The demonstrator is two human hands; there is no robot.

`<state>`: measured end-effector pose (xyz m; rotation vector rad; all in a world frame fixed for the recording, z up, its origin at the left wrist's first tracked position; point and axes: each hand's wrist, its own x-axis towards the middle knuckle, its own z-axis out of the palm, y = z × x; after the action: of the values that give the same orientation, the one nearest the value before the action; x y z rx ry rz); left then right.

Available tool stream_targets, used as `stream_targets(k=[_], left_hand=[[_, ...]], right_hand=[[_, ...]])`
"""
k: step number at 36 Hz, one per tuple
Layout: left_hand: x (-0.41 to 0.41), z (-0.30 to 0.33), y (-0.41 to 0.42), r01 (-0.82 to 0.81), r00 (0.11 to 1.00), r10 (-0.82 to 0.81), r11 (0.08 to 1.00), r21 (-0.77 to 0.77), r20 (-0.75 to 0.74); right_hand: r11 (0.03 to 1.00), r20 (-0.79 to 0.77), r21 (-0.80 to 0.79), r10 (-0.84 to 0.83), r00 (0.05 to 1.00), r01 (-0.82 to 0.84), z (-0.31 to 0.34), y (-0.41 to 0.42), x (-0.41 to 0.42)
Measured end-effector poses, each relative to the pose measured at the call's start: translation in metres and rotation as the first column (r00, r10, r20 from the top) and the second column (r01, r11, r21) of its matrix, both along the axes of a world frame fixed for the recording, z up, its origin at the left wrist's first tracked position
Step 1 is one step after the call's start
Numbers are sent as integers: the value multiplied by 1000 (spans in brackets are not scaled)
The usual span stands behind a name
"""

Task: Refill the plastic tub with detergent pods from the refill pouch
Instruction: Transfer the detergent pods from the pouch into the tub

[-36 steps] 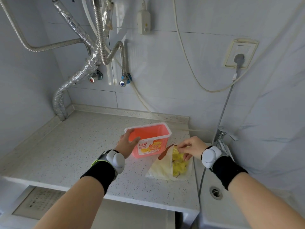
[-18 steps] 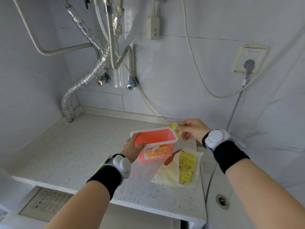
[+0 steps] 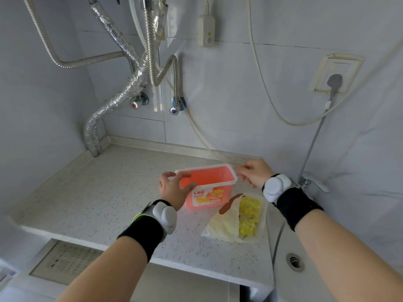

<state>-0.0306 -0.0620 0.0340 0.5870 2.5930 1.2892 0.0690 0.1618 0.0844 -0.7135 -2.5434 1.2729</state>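
Note:
The pink plastic tub [image 3: 209, 194] with a Liby label stands open on the speckled counter [image 3: 104, 192]. My left hand [image 3: 172, 188] grips the tub's left end, thumb over the rim. My right hand [image 3: 253, 172] hovers at the tub's right rim corner, fingers loosely curled, and no pod shows in them. The clear refill pouch [image 3: 224, 225] lies flat just right of the tub, near the counter's right edge. Its mouth is open and several yellow pods [image 3: 249, 216] are inside. I cannot see any pods inside the tub.
A white sink with a drain [image 3: 294, 262] sits right of the counter, with a faucet [image 3: 311, 184] behind it. Foil-wrapped pipes [image 3: 96, 127] and valves stand at the back left corner. A cable [image 3: 314, 140] hangs from the wall socket.
My right hand lifted a yellow pod from the pouch to the tub's rim; now the pod is gone from its fingers. My left hand kept hold of the tub.

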Motion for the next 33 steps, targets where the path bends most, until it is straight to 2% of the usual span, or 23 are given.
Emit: stream_targets(k=[3,5,8,11,14,17,19,21,24,30,33], left_hand=[[13,7,1,-108,965,95,993,-40,-243],[19,13,5,-120,924,119,993,21,-363],[33,25,15,112,940,-59,983,142,-335],[54,33,29,354,910,-311,927,123,-274],[74,30,45,474,861,-451,879,49,-233],[87,16,57,540,812,-553,833,-120,-188],[92,8,60,523,807,-571,810,-266,-151],[96,4,60,488,816,-563,793,-366,-131],[98,1,57,457,832,-548,765,-454,-85],[93,-2,50,327,879,-467,740,-588,-99],[92,0,48,267,894,-435,713,-649,-110]], right_hand=[[996,170,-89,6,985,10,-6,17,28],[991,312,-126,74,947,-36,-9,23,43],[986,385,-152,123,915,-69,-20,26,57],[993,352,-1,112,929,-120,-29,22,60],[963,296,242,42,954,-118,-32,21,59],[893,329,428,-10,944,-139,-39,22,61],[880,378,455,-52,924,-137,-43,21,65],[896,425,418,-44,904,-152,-47,20,68],[922,455,334,23,890,-195,-53,16,70],[905,411,406,-54,910,-129,-53,10,70],[912,399,394,-59,915,-113,-43,4,68]])
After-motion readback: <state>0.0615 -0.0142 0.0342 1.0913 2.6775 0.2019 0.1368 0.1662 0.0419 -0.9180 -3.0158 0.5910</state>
